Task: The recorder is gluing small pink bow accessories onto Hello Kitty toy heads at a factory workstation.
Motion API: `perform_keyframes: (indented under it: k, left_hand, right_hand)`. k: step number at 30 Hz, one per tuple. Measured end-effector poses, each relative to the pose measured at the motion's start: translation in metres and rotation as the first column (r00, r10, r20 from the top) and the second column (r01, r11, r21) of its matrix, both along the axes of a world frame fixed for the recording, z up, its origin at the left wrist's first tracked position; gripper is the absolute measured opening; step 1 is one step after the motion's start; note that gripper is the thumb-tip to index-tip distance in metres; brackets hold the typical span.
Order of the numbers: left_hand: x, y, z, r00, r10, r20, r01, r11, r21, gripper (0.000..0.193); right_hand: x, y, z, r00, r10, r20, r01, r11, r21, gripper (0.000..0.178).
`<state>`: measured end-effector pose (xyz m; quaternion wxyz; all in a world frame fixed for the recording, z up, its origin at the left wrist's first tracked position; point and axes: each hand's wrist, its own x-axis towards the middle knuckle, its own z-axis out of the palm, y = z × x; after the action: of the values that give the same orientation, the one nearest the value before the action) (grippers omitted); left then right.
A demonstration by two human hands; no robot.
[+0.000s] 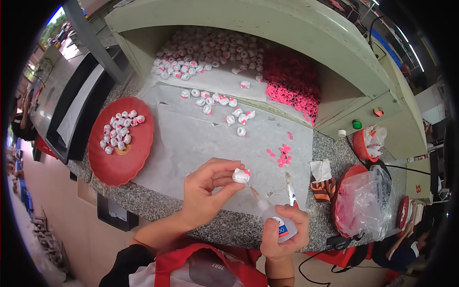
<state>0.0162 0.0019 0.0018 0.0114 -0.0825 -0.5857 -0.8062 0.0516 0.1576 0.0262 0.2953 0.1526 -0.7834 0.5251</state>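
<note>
My left hand [203, 193] pinches a small white cat-head piece [241, 176] with a pink bow-like part on its top. In my right hand [291, 233] is a soft translucent glue bottle [271, 214] with a thin nozzle, tilted so its tip comes close to the piece; whether they touch I cannot tell. Several loose pink pieces [284, 157] lie on the white sheet [191, 138] beyond my right hand. Farther off, a group of similar white head pieces [224, 100] rests on the sheet. A tweezer-like metal tool [290, 189] lies beside the bottle.
At left, a scalloped red plate [100, 165] carries several white heads. A pale green booth [267, 19] arches over heaped white heads [215, 48] and a pink pile [291, 93]. To the right sit a striped cloth [323, 190], a bag-covered red bowl [340, 191] and a red basket [362, 148].
</note>
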Motion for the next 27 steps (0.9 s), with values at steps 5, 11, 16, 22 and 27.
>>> perform_keyframes:
  k: [5, 11, 16, 22, 27]
  left_hand:
    - [0.002, -0.002, 0.000, 0.999, -0.006, -0.037, 0.005, 0.999, -0.042, 0.032]
    - [0.001, -0.002, 0.003, 0.997, 0.018, -0.074, -0.027, 0.993, -0.116, 0.030]
    - [0.000, -0.004, 0.006, 0.994, 0.029, -0.108, -0.050, 0.979, -0.198, 0.029]
    - [0.000, -0.003, 0.003, 0.992, 0.051, -0.118, -0.074, 0.977, -0.198, 0.029]
    - [-0.001, -0.004, 0.007, 0.992, -0.042, 0.116, 0.035, 0.998, 0.059, 0.032]
  right_hand:
    - [0.000, -0.003, -0.001, 1.000, 0.011, -0.005, -0.011, 1.000, 0.005, 0.026]
    - [-0.001, -0.004, 0.000, 0.999, 0.034, 0.002, -0.034, 0.999, -0.010, 0.024]
    - [-0.001, -0.004, 0.009, 0.997, 0.071, 0.032, -0.072, 0.997, 0.027, 0.024]
    - [0.005, -0.003, 0.012, 0.991, 0.014, 0.135, -0.017, 1.000, 0.019, 0.021]
    - [0.008, -0.003, 0.009, 0.983, -0.048, 0.179, 0.047, 0.999, 0.009, 0.021]
